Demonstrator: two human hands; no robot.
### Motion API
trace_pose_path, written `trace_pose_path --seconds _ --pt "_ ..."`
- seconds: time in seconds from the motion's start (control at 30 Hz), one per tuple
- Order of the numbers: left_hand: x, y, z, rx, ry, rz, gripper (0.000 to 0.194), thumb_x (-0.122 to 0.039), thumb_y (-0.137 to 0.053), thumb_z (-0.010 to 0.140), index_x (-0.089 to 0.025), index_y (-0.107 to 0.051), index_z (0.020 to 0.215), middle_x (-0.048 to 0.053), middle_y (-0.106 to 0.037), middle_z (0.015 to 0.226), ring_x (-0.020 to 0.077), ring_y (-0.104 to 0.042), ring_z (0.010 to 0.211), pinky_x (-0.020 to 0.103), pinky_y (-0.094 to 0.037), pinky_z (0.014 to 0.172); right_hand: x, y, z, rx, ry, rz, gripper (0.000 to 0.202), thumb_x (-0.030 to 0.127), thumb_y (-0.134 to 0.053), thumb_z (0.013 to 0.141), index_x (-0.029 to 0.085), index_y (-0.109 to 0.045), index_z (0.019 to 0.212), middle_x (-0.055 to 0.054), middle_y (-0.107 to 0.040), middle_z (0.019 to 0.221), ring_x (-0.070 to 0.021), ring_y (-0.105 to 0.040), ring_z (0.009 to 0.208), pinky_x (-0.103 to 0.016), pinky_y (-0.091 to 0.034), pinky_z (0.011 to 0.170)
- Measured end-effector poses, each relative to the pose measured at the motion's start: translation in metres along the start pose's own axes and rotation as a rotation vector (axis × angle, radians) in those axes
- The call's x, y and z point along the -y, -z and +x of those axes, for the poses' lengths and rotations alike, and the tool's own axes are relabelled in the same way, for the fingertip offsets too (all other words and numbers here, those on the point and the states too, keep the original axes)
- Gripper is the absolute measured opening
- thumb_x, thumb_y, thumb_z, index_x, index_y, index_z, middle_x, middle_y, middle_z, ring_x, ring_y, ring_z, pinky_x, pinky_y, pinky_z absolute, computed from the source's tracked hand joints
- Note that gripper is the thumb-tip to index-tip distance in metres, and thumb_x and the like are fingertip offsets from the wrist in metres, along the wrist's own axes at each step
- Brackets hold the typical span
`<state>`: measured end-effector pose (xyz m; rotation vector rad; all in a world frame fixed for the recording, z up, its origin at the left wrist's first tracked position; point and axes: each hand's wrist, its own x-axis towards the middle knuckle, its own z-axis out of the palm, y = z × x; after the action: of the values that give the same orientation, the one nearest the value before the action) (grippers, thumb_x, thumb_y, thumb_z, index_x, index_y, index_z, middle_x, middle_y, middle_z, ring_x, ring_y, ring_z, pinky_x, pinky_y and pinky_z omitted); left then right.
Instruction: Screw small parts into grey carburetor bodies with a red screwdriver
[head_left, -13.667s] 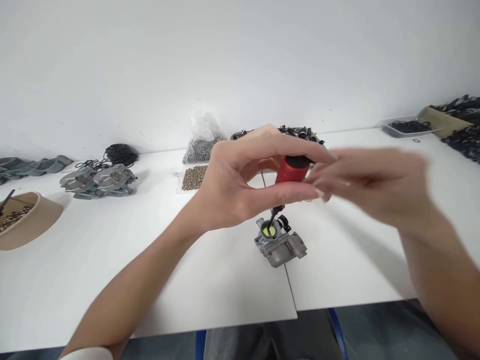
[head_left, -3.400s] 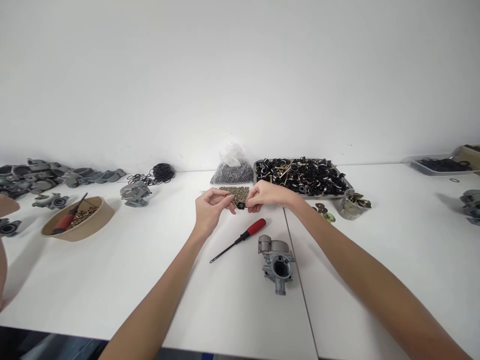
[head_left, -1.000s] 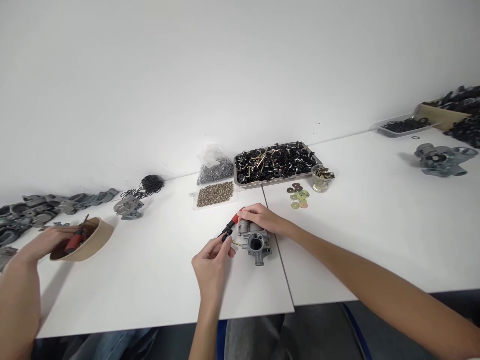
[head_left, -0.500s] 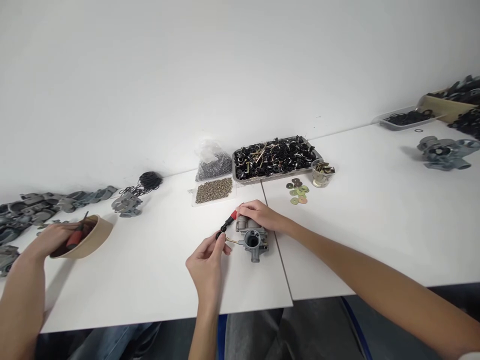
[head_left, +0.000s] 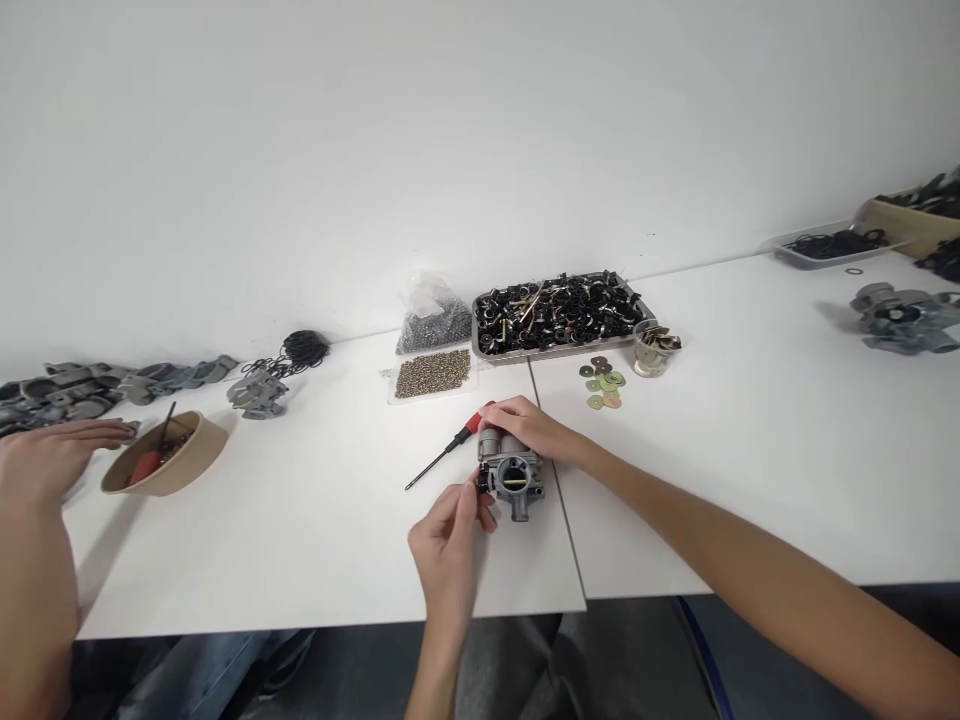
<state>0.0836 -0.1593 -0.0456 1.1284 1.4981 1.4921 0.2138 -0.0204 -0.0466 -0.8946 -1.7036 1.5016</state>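
Note:
A grey metal carburetor body (head_left: 519, 480) stands on the white table, its round bore facing me with a brass-coloured rod visible across it. My left hand (head_left: 450, 525) pinches a small black part (head_left: 484, 478) against the body's left side. From behind, my right hand (head_left: 525, 425) has its fingers wrapped over the top of the body. A screwdriver (head_left: 453, 444) with a red handle and black shaft lies on the table, its handle end close to my right fingers.
Behind are a tray of black parts (head_left: 480, 342), brass balls (head_left: 433, 374), a bag (head_left: 435, 315), loose discs (head_left: 602, 382) and a cup (head_left: 651, 362). At left, another person's hand (head_left: 64, 455) is near a paper bowl (head_left: 196, 455); another carburetor (head_left: 904, 318) is at right.
My left hand has moved right, bringing the black part against the body; the rod now shows in the bore. The screwdriver is fully uncovered at its tip. The other person's hand has left the bowl.

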Motion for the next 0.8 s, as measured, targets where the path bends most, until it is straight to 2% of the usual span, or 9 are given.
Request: trace_pose_path --seconds 0.07,0.13,0.17,0.37,0.53,0.67,0.8 --pt "-0.001 0.005 0.005 0.046 0.059 -0.068 0.024 -0.038 -0.067 0.085 -0.016 -0.077 0.080 0.002 -0.060 0.061 0.0124 -0.056 0.062 0.028 -0.049 0.070 0.000 0.001 0.000 0.008 0.001 -0.005 0.040 0.044 -0.050 0.093 0.014 -0.070 0.075 -0.007 -0.069 0.087 -0.0148 -0.059 0.080 -0.027 -0.044 0.076" --pt "0.000 0.010 0.010 0.063 0.080 -0.089 0.025 -0.036 -0.072 0.081 -0.017 -0.078 0.097 0.001 -0.063 0.064 0.0114 -0.055 0.058 0.027 -0.049 0.064 -0.001 0.001 0.000 0.014 0.004 -0.006 0.041 0.045 -0.050 0.094 0.014 -0.070 0.076 -0.007 -0.070 0.091 -0.0152 -0.060 0.082 -0.027 -0.044 0.077" --pt "0.000 0.011 0.011 0.061 0.072 -0.075 0.026 -0.035 -0.073 0.080 -0.017 -0.078 0.098 0.001 -0.064 0.065 0.0112 -0.056 0.058 0.027 -0.049 0.064 -0.002 0.001 0.000 0.017 0.006 -0.005 0.041 0.045 -0.049 0.094 0.014 -0.070 0.076 -0.008 -0.070 0.094 -0.0154 -0.060 0.083 -0.027 -0.044 0.078" --pt "0.003 0.020 0.017 0.025 0.025 0.027 0.021 -0.033 -0.074 0.079 -0.016 -0.077 0.090 0.002 -0.066 0.062 0.0110 -0.058 0.058 0.024 -0.050 0.062 -0.004 0.001 0.000 0.036 0.015 -0.005 0.042 0.046 -0.050 0.094 0.014 -0.070 0.076 -0.008 -0.070 0.099 -0.0162 -0.061 0.087 -0.028 -0.044 0.081" --pt "0.003 0.029 0.022 0.025 0.145 -0.140 0.024 -0.032 -0.078 0.074 -0.014 -0.074 0.089 0.004 -0.070 0.069 0.0132 -0.066 0.068 0.026 -0.054 0.075 -0.002 0.002 0.000 0.055 0.017 0.020 0.040 0.047 -0.053 0.092 0.014 -0.070 0.078 -0.009 -0.070 0.102 -0.0172 -0.061 0.090 -0.029 -0.044 0.082" --pt "0.003 0.026 0.021 -0.024 0.212 -0.209 0.032 -0.032 -0.081 0.071 -0.014 -0.074 0.096 0.004 -0.071 0.068 0.0139 -0.066 0.064 0.030 -0.055 0.076 -0.001 0.001 0.001 0.059 0.016 0.009 0.039 0.046 -0.054 0.091 0.014 -0.070 0.077 -0.009 -0.070 0.101 -0.0176 -0.061 0.091 -0.029 -0.044 0.082" --pt "0.002 0.017 0.012 -0.023 0.183 -0.168 0.023 -0.033 -0.080 0.072 -0.013 -0.074 0.082 0.005 -0.069 0.066 0.0141 -0.063 0.063 0.029 -0.053 0.071 -0.001 0.000 0.001 0.052 -0.003 0.004 0.035 0.045 -0.058 0.089 0.014 -0.071 0.078 -0.009 -0.070 0.098 -0.0184 -0.061 0.091 -0.028 -0.045 0.079"
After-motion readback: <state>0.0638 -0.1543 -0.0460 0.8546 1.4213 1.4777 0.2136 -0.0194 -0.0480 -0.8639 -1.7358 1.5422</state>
